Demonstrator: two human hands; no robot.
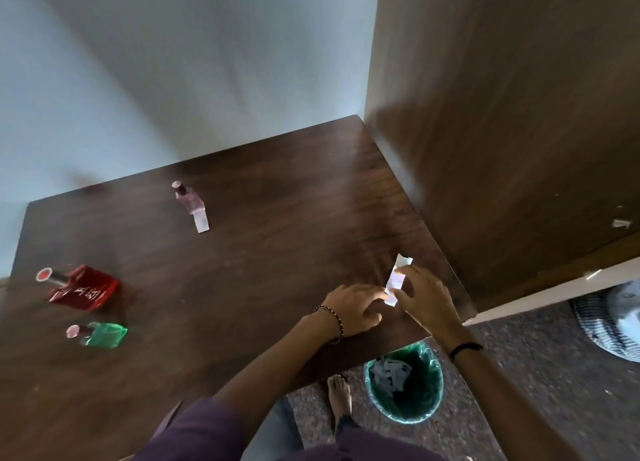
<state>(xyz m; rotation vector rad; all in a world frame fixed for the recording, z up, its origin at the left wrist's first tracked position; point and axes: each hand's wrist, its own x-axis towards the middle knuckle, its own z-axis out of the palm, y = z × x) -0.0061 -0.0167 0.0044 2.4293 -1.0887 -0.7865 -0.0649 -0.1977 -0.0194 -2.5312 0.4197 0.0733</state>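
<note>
A small white paper strip (394,280) is just above the dark wooden table (259,270), near its edge at 3 o'clock. The right hand (424,298) pinches it with thumb and fingers. The left hand (353,308) touches its low end, but it is too blurry to tell if it pinches. On the floor at 5 o'clock, a green-lined bin (429,363) already has many white paper bits (389,372), so much of the work seems done. Another white strip (201,222) waits by the pink glass bottle (189,199) at 11 o'clock. A red glass bottle (85,289) and a green glass bottle (104,335) are at 9 o'clock.
</note>
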